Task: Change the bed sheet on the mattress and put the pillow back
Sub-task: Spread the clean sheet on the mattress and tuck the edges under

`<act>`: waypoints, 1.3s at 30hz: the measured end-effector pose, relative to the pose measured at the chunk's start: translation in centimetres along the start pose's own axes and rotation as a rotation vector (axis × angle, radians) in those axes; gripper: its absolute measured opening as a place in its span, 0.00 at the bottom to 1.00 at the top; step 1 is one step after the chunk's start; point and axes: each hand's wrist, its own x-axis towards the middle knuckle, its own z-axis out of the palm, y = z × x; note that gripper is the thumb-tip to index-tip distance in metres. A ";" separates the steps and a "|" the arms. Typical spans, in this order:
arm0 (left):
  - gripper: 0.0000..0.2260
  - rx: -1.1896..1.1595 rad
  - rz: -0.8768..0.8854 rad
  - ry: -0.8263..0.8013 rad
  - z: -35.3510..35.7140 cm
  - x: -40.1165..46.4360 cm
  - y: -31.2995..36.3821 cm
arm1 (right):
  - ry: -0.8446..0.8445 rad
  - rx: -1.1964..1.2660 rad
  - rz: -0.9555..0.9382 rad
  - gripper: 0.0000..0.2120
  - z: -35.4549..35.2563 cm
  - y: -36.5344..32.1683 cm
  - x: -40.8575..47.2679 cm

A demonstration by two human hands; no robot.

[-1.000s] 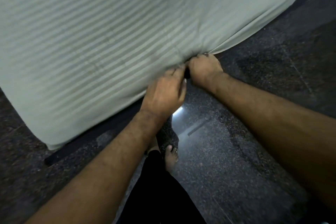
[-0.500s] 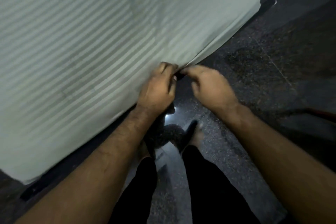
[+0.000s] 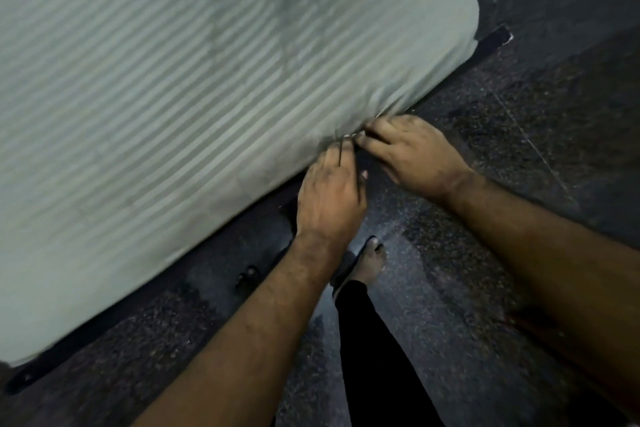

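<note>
**Sheet Edge Handling at the Mattress Side**

The striped bed sheet (image 3: 194, 107) covers the mattress, which fills the view from 9 to 1 o'clock; its long side runs diagonally from 7 to 2 o'clock above a dark bed frame (image 3: 491, 40) and speckled floor (image 3: 519, 156).

The left hand (image 3: 330, 198) and right hand (image 3: 420, 152) meet at centre, fingers curled and pinching the sheet's lower hem, where the cloth gathers into small folds.

Handling judgement: the sheet is light, soft and limp (it wrinkles wherever pinched), so it should slide and bunch rather than hold shape. Take hold at the hem, hands close together, and work along the side. The mattress itself looks heavier; lift only its edge.

No pillow is in view.
</note>
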 end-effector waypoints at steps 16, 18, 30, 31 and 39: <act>0.29 0.028 -0.299 -0.048 1.1 3.9 2.5 | -0.007 -0.042 0.138 0.18 1.3 -0.3 2.4; 0.20 0.077 -0.293 -0.115 0.2 5.4 2.2 | -0.050 -0.003 0.192 0.13 1.1 -0.7 3.8; 0.23 -0.717 -0.275 -0.054 -3.7 5.8 -3.0 | 0.156 1.026 0.470 0.18 -1.5 7.0 1.7; 0.21 -0.760 -0.265 0.072 -4.1 5.1 -2.5 | 0.268 0.974 0.502 0.18 -1.2 7.2 1.0; 0.19 -0.227 0.240 -0.077 -2.0 6.8 3.3 | 0.206 0.389 0.407 0.24 0.8 9.5 -2.3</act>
